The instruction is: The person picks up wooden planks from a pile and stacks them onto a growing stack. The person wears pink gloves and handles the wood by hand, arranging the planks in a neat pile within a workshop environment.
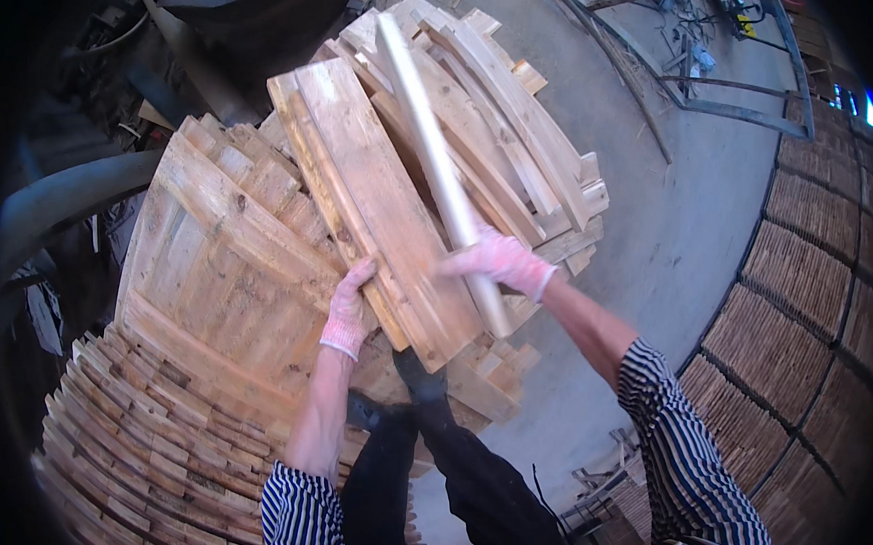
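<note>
My right hand (507, 263), in a pinkish-white knit glove, is closed around the lower part of a pale, narrow wooden board (428, 136). That board slants up and away from me. It lies to the right of a wider wooden plank (368, 162), close alongside it. My left hand (349, 308), gloved the same way, grips the near left edge of a yellowish wooden board (327, 204) lying against the wide plank. The left thumb shows on top of the edge; the other fingers are partly hidden.
Loose boards (502, 110) lie piled at the far side. More lumber is stacked at left (234, 225) and lower left (147, 425). A metal frame (736, 110) stands on the concrete floor (682, 225). Bundled wood stacks (797, 278) line the right. A curved pipe (79, 194) is at far left.
</note>
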`<action>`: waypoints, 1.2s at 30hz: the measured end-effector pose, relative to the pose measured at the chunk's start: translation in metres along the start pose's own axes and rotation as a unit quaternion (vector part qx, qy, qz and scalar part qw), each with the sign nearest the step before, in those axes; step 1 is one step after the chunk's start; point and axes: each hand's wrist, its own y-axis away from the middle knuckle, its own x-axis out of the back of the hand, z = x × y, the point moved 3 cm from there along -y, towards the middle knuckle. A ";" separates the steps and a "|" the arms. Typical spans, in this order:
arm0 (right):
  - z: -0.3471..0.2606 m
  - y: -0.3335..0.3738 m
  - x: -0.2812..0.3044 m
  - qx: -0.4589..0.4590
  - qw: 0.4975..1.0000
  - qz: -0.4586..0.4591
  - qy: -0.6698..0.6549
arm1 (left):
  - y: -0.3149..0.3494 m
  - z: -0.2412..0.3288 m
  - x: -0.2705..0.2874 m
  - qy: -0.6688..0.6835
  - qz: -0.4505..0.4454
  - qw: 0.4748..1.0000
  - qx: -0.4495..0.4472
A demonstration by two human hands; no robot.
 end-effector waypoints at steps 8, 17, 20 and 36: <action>-0.054 0.043 -0.089 -0.042 0.975 0.085 0.200 | 0.061 0.027 -0.013 -0.074 -0.017 0.997 0.015; -0.142 0.155 -0.086 -0.105 0.992 -0.009 -0.076 | 0.211 0.058 -0.134 -0.028 0.037 0.998 0.045; -0.179 0.221 -0.110 -0.084 0.960 -0.066 -0.259 | 0.285 0.070 -0.169 -0.032 0.059 0.996 0.063; -0.259 0.468 -0.200 0.025 0.932 -0.206 -0.296 | 0.611 0.003 -0.201 -0.190 0.116 0.954 -0.200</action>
